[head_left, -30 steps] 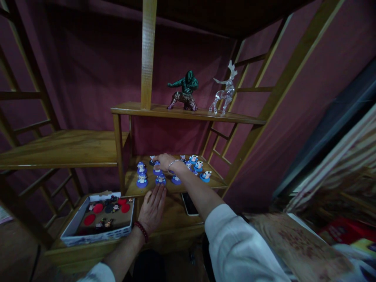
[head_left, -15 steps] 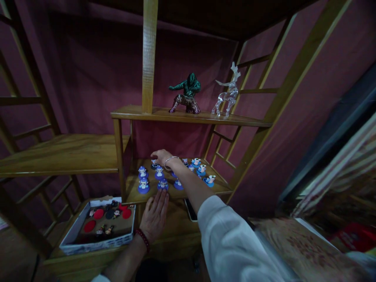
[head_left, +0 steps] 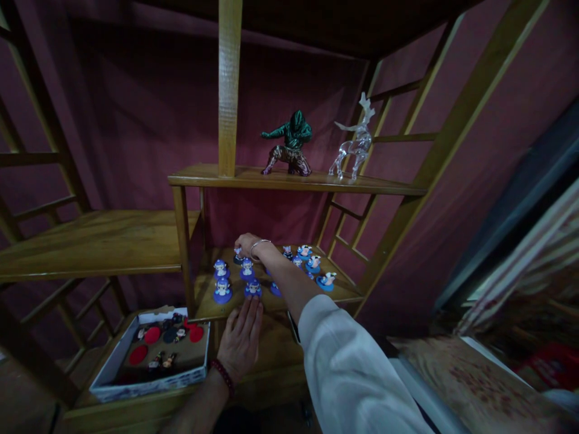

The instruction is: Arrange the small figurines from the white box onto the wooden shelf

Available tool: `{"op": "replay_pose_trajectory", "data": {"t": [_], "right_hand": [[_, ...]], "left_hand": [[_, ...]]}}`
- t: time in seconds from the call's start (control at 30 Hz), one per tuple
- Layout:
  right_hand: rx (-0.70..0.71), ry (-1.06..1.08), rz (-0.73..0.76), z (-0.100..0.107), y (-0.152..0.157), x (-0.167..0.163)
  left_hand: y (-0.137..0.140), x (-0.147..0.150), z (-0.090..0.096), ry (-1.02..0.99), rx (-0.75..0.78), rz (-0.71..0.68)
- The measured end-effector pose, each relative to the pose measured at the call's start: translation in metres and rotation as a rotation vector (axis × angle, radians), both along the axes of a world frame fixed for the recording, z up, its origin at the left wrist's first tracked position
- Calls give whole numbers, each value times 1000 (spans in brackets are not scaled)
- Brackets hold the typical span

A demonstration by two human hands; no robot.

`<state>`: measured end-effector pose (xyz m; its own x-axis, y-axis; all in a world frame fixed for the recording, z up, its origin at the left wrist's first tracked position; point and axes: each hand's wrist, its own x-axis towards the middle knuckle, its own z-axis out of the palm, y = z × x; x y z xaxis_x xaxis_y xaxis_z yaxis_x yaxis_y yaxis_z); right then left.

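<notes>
From where I'm standing, the right hand (head_left: 247,244) is touching a dark-based figurine (head_left: 238,258) far back on the low shelf (head_left: 202,306); the left hand (head_left: 242,337) is resting its fingertips right by a purple-based figurine (head_left: 253,288), and a clear deer (head_left: 353,147) is standing above.

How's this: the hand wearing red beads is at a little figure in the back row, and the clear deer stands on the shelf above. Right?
Not the left hand: the head view shows the right hand, wearing a silver bracelet, at that little figure. The clear deer does stand up there.
</notes>
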<state>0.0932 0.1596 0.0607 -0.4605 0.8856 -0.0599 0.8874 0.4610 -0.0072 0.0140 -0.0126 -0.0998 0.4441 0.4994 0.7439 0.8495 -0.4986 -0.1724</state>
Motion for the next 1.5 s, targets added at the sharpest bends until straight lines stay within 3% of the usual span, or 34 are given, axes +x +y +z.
{"op": "replay_pose_trajectory", "data": {"t": [0.9,1.33,1.5], "right_hand": [[39,-13,8,-9,9,1],[29,12,39,1,1,1],[1,55,-28,14,-9,5]], "left_hand": [[0,1,1,-38,28,-29],[0,1,0,-22,20,4],[0,0,0,-9,16,-10]]}}
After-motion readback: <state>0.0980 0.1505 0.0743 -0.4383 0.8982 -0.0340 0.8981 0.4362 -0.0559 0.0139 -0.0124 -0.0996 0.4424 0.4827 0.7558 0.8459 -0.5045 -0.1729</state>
